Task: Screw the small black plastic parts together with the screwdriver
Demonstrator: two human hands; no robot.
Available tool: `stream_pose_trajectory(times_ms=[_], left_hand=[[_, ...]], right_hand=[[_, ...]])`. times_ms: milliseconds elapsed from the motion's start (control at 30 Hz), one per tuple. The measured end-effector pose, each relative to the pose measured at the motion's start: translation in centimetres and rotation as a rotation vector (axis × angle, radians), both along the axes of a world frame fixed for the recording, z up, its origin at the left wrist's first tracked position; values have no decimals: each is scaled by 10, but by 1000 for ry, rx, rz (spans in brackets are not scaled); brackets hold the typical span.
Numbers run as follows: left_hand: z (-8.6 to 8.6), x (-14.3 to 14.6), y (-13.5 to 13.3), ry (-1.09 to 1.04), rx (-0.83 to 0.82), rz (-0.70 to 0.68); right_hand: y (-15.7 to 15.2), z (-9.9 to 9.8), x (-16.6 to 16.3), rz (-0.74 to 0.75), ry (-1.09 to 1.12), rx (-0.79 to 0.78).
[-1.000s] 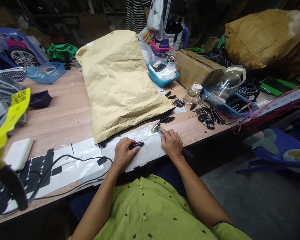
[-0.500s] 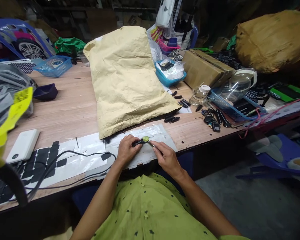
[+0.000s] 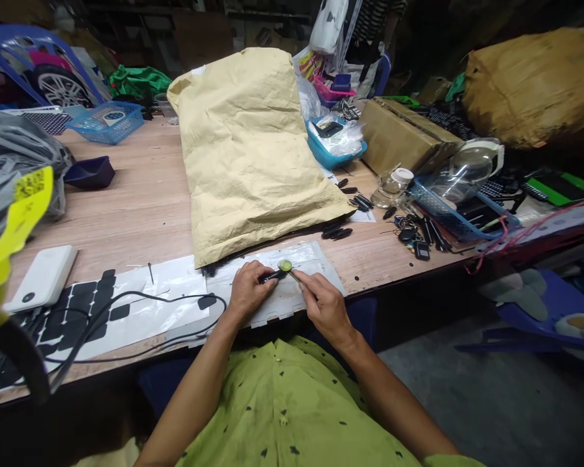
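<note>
My left hand (image 3: 250, 289) is closed on a small, slim black part (image 3: 274, 276) just above the grey-white sheet (image 3: 321, 263) at the table's front edge. A small round green piece (image 3: 285, 265) sits at the far end of that part; whether it is attached I cannot tell. My right hand (image 3: 327, 307) pinches a thin stick-like tool (image 3: 296, 276), its tip at the green piece. The tool's kind is too small to make out. Just beyond both hands lies a large beige paper bag (image 3: 248, 149). Several similar black parts (image 3: 337, 232) lie by its right corner.
A white power bank (image 3: 45, 275), a black cable (image 3: 141, 295) and black adhesive pads (image 3: 78, 305) lie at left. To the right are keys (image 3: 409, 235), a glass jar (image 3: 393, 188), a blue basket (image 3: 467, 214) and a cardboard box (image 3: 403, 136).
The tool's tip in my right hand has shifted slightly against the green piece. My left hand keeps its hold. Part of a person in striped clothing now shows at the back.
</note>
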State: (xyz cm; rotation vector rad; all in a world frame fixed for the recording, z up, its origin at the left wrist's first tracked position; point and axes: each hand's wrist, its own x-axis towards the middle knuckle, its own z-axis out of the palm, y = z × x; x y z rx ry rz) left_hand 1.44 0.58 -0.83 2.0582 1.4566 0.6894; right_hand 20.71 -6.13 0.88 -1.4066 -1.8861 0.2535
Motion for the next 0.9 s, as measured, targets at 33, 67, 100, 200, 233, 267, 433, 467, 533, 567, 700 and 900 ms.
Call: stream_pose_trajectory(times_ms=[33, 67, 100, 200, 233, 267, 433, 467, 533, 567, 700, 900], left_hand=[[0, 0, 0, -3, 0, 2], [0, 0, 0, -7, -2, 5], [0, 0, 0, -11, -4, 8], [-1, -1, 0, -13, -8, 7], [-1, -1, 0, -10, -7, 7], [-1, -1, 0, -6, -6, 7], [0, -2, 0, 21, -3, 11], [0, -3, -1, 25, -5, 8], [1, -3, -1, 26, -9, -2], [1, -4, -2, 24, -11, -8], [2, -6, 0, 29, -23, -22], [18, -7, -21, -54, -55, -105]], right_hand=[[0, 0, 0, -1, 6, 10], [-1, 0, 1, -2, 2, 15], [-2, -1, 1, -1, -10, 17], [-2, -5, 2, -12, -36, 4], [0, -6, 3, -27, -34, -1], [2, -7, 5, -50, -29, -3], [21, -13, 28, -252, -150, 35], [24, -15, 34, -298, -207, 39], [30, -21, 44, -370, -315, 44], [31, -24, 48, -394, -355, 49], [33, -33, 48, -452, -409, 72], [33, -33, 39, -490, -413, 77]])
